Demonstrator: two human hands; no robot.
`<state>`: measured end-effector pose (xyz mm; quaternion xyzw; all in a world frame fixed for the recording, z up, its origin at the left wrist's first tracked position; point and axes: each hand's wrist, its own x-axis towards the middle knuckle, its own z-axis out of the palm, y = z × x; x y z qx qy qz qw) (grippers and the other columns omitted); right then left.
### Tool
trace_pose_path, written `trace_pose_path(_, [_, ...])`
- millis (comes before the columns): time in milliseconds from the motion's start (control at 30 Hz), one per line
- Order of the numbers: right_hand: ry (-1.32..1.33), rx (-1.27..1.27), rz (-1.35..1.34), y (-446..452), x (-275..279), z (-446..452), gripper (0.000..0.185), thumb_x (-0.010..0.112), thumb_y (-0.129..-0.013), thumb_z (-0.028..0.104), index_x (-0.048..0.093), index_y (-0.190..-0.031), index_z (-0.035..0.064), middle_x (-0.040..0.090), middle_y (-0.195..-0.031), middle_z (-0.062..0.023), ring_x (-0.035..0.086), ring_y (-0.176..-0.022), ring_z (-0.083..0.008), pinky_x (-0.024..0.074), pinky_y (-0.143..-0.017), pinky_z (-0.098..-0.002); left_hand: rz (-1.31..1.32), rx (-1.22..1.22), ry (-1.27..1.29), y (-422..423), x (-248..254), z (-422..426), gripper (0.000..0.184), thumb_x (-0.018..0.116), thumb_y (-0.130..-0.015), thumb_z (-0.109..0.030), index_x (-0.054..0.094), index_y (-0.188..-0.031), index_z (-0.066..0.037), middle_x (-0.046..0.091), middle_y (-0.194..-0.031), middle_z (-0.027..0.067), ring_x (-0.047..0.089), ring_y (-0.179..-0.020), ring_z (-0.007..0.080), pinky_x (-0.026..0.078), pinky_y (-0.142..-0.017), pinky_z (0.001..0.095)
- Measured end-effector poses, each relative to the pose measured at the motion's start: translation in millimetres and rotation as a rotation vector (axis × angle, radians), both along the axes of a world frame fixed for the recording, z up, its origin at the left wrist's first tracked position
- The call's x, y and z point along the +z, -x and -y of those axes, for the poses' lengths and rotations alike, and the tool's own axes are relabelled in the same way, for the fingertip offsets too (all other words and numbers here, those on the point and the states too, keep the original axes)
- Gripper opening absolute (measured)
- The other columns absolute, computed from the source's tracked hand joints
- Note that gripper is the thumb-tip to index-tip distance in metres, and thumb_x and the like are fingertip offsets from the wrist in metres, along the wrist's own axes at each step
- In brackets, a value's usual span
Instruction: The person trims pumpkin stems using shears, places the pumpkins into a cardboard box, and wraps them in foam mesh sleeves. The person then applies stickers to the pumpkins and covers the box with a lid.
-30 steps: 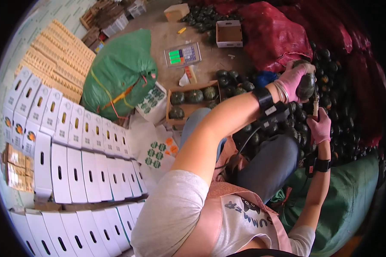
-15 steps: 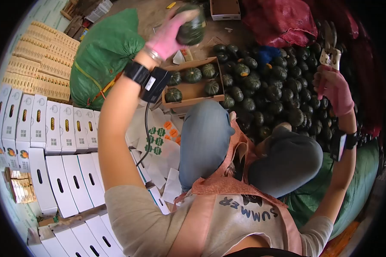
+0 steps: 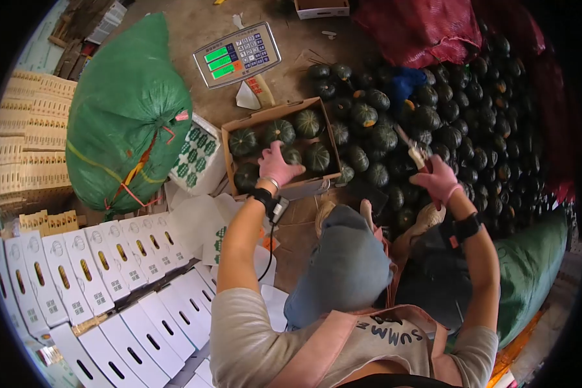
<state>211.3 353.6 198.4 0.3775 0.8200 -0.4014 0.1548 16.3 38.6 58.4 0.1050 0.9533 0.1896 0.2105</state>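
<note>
My left hand (image 3: 279, 167), in a pink glove, reaches into an open cardboard box (image 3: 231, 158). Its fingers and thumb are around a small dark green pumpkin (image 3: 292, 155), partly covered by the hand. Several other pumpkins, such as a striped one (image 3: 308, 123), lie about it in the same box. My right hand (image 3: 438, 181), also gloved in pink, grips pruning shears (image 3: 418, 155) by the handles. The blades point up and to the left, above the edge of a large heap of pumpkins (image 3: 449, 136).
A scale display (image 3: 238, 55) with green readouts stands beyond the box. A bulging green sack (image 3: 129, 110) is at left, near a sheet of green stickers (image 3: 198, 155). White cartons (image 3: 152, 336) line the lower left. A red mesh sack (image 3: 414, 32) lies behind the heap.
My left hand has come down from above and beyond the box into it, with the pumpkin. My right hand and the shears have moved inward and lower. The camera view has shifted.
</note>
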Motion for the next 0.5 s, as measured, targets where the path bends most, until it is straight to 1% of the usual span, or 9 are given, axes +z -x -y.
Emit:
trace_pose_path(33, [-0.008,-0.013,0.130,6,-17,-8,0.048,0.074,-0.064,0.031,0.052,-0.095,0.0011,0.061,-0.079,-0.0112,0.061,-0.053,-0.0225,0.0491,-0.045,-0.0349,0.027,-0.049,0.052,-2,-5,-4,0.094,0.082,-0.052,-0.039,0.033,-0.129,-0.016,0.040,-0.125,0.0195,0.039,-0.114,0.0402,0.037,-0.097,0.0439])
trace_pose_path(133, [-0.327,0.004,0.164,0,-111,-62,0.055,0.073,-0.062,0.038,0.054,-0.099,0.0026,0.063,-0.090,-0.0127,0.064,-0.076,-0.0267,0.0526,-0.067,-0.0399,0.005,-0.041,-0.077,-9,-41,7,0.094,0.082,-0.056,-0.025,0.030,-0.133,-0.016,0.039,-0.127,0.0179,0.039,-0.116,0.0392,0.036,-0.099,0.0431])
trace_pose_path(200, [-0.568,-0.090,0.308,9,-126,-79,0.063,0.073,-0.060,0.045,0.056,-0.105,0.0045,0.062,-0.105,-0.0134,0.059,-0.101,-0.0284,0.0460,-0.087,-0.0437,-0.058,0.046,-0.465,-13,-42,32,0.094,0.082,-0.059,-0.019,0.028,-0.136,-0.011,0.039,-0.131,0.0187,0.040,-0.120,0.0350,0.034,-0.102,0.0411])
trace_pose_path(267, [-0.766,-0.214,0.411,21,-132,-87,0.069,0.073,-0.058,0.049,0.056,-0.109,0.0057,0.059,-0.113,-0.0127,0.055,-0.108,-0.0276,0.0451,-0.089,-0.0442,-0.196,0.176,-0.595,-24,-15,55,0.089,0.080,-0.063,-0.016,0.031,-0.135,-0.003,0.039,-0.133,0.0193,0.038,-0.124,0.0322,0.033,-0.103,0.0381])
trace_pose_path(333, [-0.730,-0.330,0.477,21,-143,-102,0.075,0.072,-0.056,0.052,0.055,-0.113,0.0062,0.058,-0.116,-0.0124,0.054,-0.111,-0.0276,0.0442,-0.090,-0.0459,-0.368,0.348,-0.602,-41,-35,95,0.086,0.079,-0.065,-0.018,0.031,-0.134,0.000,0.041,-0.131,0.0196,0.039,-0.123,0.0321,0.033,-0.103,0.0386])
trace_pose_path(367, [-0.614,-0.381,0.473,16,-144,-107,0.076,0.072,-0.056,0.055,0.058,-0.113,0.0057,0.059,-0.116,-0.0134,0.056,-0.109,-0.0272,0.0450,-0.089,-0.0426,-0.396,0.482,-0.533,-56,-42,112,0.085,0.078,-0.067,-0.016,0.029,-0.135,-0.001,0.040,-0.131,0.0193,0.040,-0.122,0.0305,0.035,-0.101,0.0386])
trace_pose_path(400, [-0.288,-0.390,0.515,5,-161,-136,0.077,0.072,-0.056,0.057,0.061,-0.111,0.0036,0.061,-0.114,-0.0156,0.058,-0.105,-0.0280,0.0456,-0.089,-0.0391,-0.428,0.613,-0.466,-71,-42,126,0.083,0.076,-0.069,-0.014,0.027,-0.136,-0.002,0.039,-0.131,0.0191,0.040,-0.122,0.0289,0.038,-0.099,0.0387])
trace_pose_path(467, [-0.150,-0.331,0.463,-28,-223,-185,0.085,0.065,-0.060,0.065,0.057,-0.116,0.0013,0.061,-0.113,-0.0161,0.058,-0.105,-0.0283,0.0466,-0.085,-0.0314,-0.411,0.794,-0.358,-104,-62,163,0.080,0.074,-0.071,-0.015,0.028,-0.135,-0.003,0.041,-0.127,0.0180,0.043,-0.117,0.0275,0.039,-0.096,0.0380])
trace_pose_path(500, [-0.294,-0.305,0.467,-24,-210,-172,0.090,0.067,-0.056,0.067,0.058,-0.115,-0.0001,0.060,-0.115,-0.0177,0.057,-0.107,-0.0295,0.0451,-0.088,-0.0347,-0.395,0.849,-0.332,-121,-71,176,0.079,0.074,-0.071,-0.015,0.029,-0.134,-0.003,0.042,-0.125,0.0179,0.044,-0.114,0.0277,0.040,-0.095,0.0376])
